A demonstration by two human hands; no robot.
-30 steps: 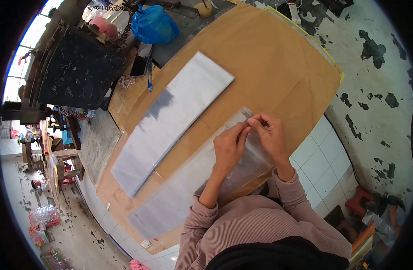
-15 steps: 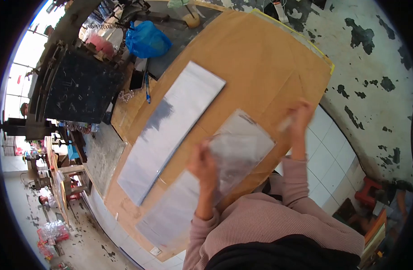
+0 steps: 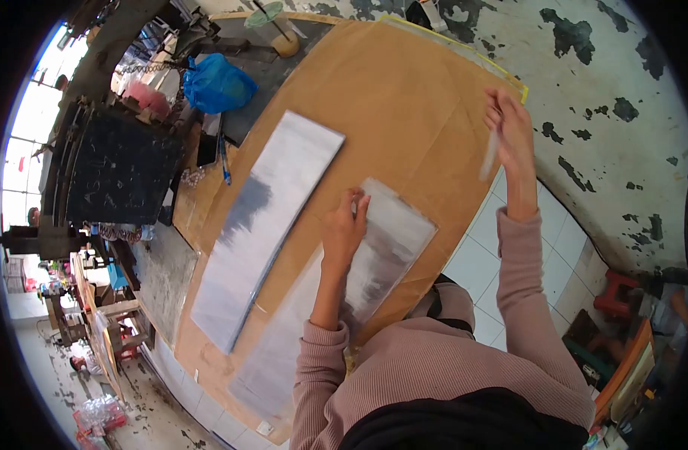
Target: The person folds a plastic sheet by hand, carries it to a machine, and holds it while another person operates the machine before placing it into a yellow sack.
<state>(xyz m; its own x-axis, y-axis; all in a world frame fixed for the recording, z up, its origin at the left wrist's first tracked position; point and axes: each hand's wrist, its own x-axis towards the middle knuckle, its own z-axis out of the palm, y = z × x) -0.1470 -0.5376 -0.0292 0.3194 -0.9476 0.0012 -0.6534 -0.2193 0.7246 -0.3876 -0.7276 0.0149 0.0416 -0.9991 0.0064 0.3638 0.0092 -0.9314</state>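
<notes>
My right hand [image 3: 510, 127] is raised beyond the table's right edge, its fingers closed on a narrow translucent strip [image 3: 489, 155] that hangs down. Over the upper left edge of a clear plastic sleeve [image 3: 400, 217] is my left hand [image 3: 344, 229], its fingers curled with thumb and forefinger close together; what they pinch, if anything, cannot be made out. The long sleeve lies slantwise in front of me. To its left lies a stack of whitish plastic-covered sheets [image 3: 272, 217] with a grey patch.
Brown paper or board [image 3: 404, 97] covers the table. At the back left are a blue plastic bag [image 3: 220, 82], a blue pen [image 3: 224, 161], a dark phone [image 3: 207, 150] and a black machine [image 3: 122, 165]. A red stool [image 3: 615, 294] stands at the right.
My right hand has moved up and outward with the strip. The left hand has slid up along the sleeve's left side. The view has shifted slightly.
</notes>
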